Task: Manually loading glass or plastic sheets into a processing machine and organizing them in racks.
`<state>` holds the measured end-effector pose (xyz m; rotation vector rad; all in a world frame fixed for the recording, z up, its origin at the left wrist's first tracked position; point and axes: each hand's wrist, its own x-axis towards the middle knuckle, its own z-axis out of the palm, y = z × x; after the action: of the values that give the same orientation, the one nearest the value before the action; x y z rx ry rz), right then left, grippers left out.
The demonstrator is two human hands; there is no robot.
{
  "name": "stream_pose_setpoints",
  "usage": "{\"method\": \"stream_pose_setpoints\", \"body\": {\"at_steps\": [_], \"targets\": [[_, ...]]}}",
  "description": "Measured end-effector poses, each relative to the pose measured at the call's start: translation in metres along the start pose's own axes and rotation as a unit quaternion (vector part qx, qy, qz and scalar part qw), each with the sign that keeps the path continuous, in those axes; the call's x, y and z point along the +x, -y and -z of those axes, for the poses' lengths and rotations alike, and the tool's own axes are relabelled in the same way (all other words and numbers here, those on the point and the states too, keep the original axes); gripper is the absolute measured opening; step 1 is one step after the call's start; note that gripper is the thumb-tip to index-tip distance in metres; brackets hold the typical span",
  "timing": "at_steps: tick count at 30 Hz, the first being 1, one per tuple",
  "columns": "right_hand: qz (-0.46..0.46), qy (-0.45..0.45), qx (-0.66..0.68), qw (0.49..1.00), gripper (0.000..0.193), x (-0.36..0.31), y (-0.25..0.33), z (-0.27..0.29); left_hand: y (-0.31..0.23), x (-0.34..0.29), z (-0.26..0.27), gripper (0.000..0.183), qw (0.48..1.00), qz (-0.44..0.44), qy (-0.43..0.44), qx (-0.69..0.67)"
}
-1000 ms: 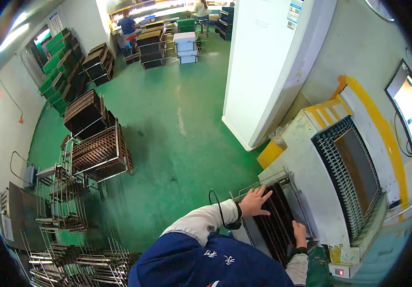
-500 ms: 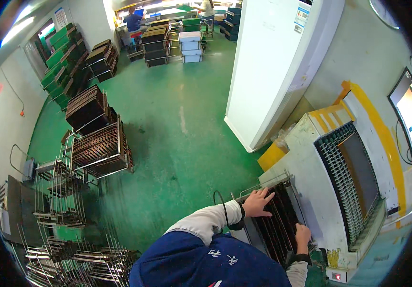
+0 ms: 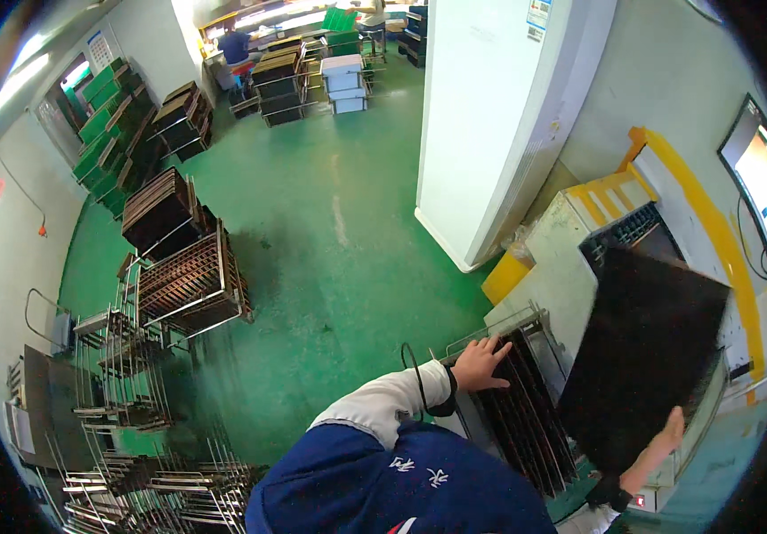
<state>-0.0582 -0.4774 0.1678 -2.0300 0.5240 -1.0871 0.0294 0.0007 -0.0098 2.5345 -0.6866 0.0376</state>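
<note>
My right hand [image 3: 659, 448] grips a large flat dark panel [image 3: 641, 356] by its lower right edge. That panel is tilted over the conveyor of the machine at my right and covers most of the belt. My left hand [image 3: 481, 365] rests at the far left of a wire rack [image 3: 535, 313], its fingers spread over the panel edges. Several dark panels [image 3: 526, 414] stand on edge side by side in this rack. Only the far end of the conveyor belt [image 3: 610, 238] shows, with a flat plate [image 3: 664, 245] on it.
The machine's pale housing [image 3: 539, 276] carries yellow tape. A monitor [image 3: 755, 182] hangs at the right wall, and a tall white cabinet [image 3: 481, 133] stands ahead. Loaded racks [image 3: 192, 276] and bare wire racks [image 3: 125, 383] line the left. Two people sit at a far bench.
My right hand has brought a dark panel up out of the rack and across to the right, over the conveyor. My left hand stays on the rack. The view has turned slightly.
</note>
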Motion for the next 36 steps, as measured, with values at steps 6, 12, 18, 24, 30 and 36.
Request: {"method": "stream_pose_setpoints", "body": {"at_steps": [6, 12, 18, 24, 30, 36], "targets": [[-0.001, 0.070, -0.155, 0.985, 0.051, -0.017, 0.003, 0.007, 0.001, 0.000, 0.006, 0.099, 1.000, 0.020, 0.009, 0.006], [-0.215, 0.209, 0.187, 0.935, 0.035, -0.055, -0.093, -0.032, -0.006, 0.013, 0.009, 0.099, 0.999, 0.029, 0.031, -0.009], [-0.433, 0.096, 0.525, 0.726, 0.022, -0.080, -0.071, -0.097, -0.013, 0.023, 0.016, 0.099, 0.997, 0.050, 0.057, 0.010], [-0.484, 0.070, 0.537, 0.688, 0.024, -0.083, -0.030, -0.117, -0.012, 0.026, 0.007, 0.098, 0.996, 0.042, 0.060, 0.056], [-0.525, 0.150, 0.441, 0.713, 0.028, -0.075, -0.036, -0.125, -0.012, 0.026, 0.004, 0.098, 0.996, 0.034, 0.054, 0.070], [-0.489, 0.129, 0.488, 0.711, 0.030, -0.071, -0.042, -0.144, -0.015, 0.029, 0.003, 0.098, 0.996, 0.040, 0.049, 0.066]]}}
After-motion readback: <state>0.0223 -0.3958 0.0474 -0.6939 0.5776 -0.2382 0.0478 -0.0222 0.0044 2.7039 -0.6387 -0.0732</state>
